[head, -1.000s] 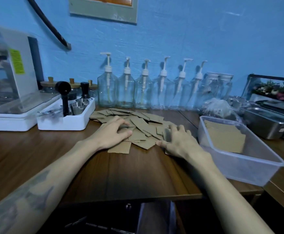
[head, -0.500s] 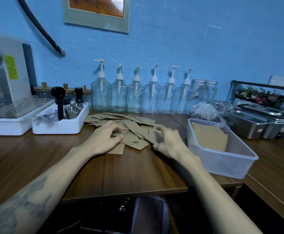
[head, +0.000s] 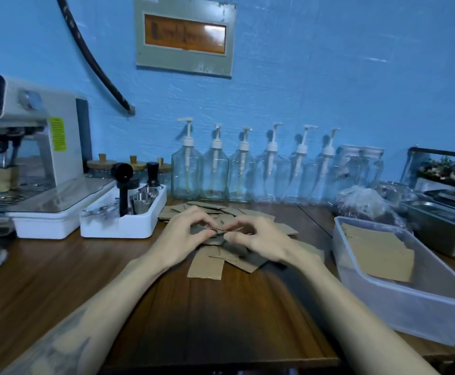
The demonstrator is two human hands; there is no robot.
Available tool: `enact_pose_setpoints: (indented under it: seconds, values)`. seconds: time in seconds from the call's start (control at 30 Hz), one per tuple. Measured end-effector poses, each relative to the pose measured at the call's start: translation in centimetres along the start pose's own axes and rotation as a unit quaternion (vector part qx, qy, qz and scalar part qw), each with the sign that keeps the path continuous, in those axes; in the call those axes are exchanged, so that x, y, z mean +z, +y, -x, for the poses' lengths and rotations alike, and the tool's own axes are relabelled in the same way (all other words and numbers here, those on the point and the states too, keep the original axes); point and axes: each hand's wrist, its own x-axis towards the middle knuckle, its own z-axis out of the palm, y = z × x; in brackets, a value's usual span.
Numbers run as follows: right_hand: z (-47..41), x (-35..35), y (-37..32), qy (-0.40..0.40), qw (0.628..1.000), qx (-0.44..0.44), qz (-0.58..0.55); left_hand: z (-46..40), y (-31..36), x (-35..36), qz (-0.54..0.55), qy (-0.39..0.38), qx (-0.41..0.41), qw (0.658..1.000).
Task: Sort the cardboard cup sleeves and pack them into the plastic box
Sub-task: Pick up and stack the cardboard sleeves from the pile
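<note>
- Cardboard cup sleeves are lying in a loose overlapping heap on the wooden surface, between the white tray and the plastic box; some are already lying flat inside the box.
- Left hand and right hand are meeting over the heap, fingers curled, pinching a thin edge-on sleeve between them.
- Sleeves are looking light, thin and flat, stiff enough to hold shape yet easy to crease; likely sliding over each other.
- Best hold, by my reckoning: pinching the short ends, squaring a stack before lifting.
</note>
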Motion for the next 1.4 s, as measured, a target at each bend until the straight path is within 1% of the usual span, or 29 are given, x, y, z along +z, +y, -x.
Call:
enact_pose_setpoints:
  seconds: [0.13,0.23,0.4,0.5,0.57,0.7,0.77,0.83,0.9,0.97,1.03,1.17,1.27,1.4]
  values:
    - [-0.7,-0.4,0.7,0.053,0.998,-0.012,-0.037,-0.5,-0.7,-0.1,0.059,0.027,-0.074,0.995]
    - [-1.3,-0.9,2.0,0.080,0.994,-0.020,-0.065,-0.6,-1.1,0.1,0.069,0.045,-0.111,0.990]
    - [-1.6,-0.3,3.3,0.074,0.990,0.013,-0.116,-0.9,-1.2,0.4,0.082,0.087,-0.142,0.983]
    - [-1.5,0.2,3.6,0.080,0.987,0.025,-0.138,-0.7,-1.3,0.5,0.102,0.085,-0.158,0.979]
    - [-1.5,0.2,4.0,0.096,0.984,0.034,-0.147,-0.5,-1.5,0.6,0.115,0.066,-0.167,0.977]
    - [-1.4,-0.5,5.2,0.167,0.977,0.061,-0.119,-0.6,-2.3,0.7,0.056,0.029,-0.162,0.985]
    - [-1.6,-0.6,5.6,0.195,0.971,0.073,-0.115,-1.2,-2.6,0.4,0.025,0.023,-0.155,0.987]
    - [-1.8,-0.6,5.9,0.220,0.967,0.082,-0.101,-1.7,-3.1,0.0,-0.026,0.034,-0.143,0.989]
    - [-2.0,-0.5,6.1,0.234,0.964,0.092,-0.089,-1.7,-3.9,-0.2,-0.095,0.021,-0.143,0.985]
    - [-2.0,-0.6,6.2,0.238,0.962,0.102,-0.093,-1.4,-4.5,0.0,-0.147,-0.023,-0.167,0.975]
    - [-2.0,-0.8,6.2,0.243,0.959,0.108,-0.097,-1.2,-4.8,0.3,-0.175,-0.061,-0.181,0.966]
    - [-2.0,-0.7,6.2,0.236,0.962,0.105,-0.090,-1.3,-4.8,0.9,-0.211,-0.096,-0.165,0.959]
    - [-2.1,-0.3,6.1,0.222,0.966,0.099,-0.082,-1.1,-4.9,1.2,-0.236,-0.142,-0.161,0.948]
    - [-2.1,-0.4,6.1,0.225,0.967,0.092,-0.081,-0.9,-5.1,0.8,-0.226,-0.164,-0.153,0.948]
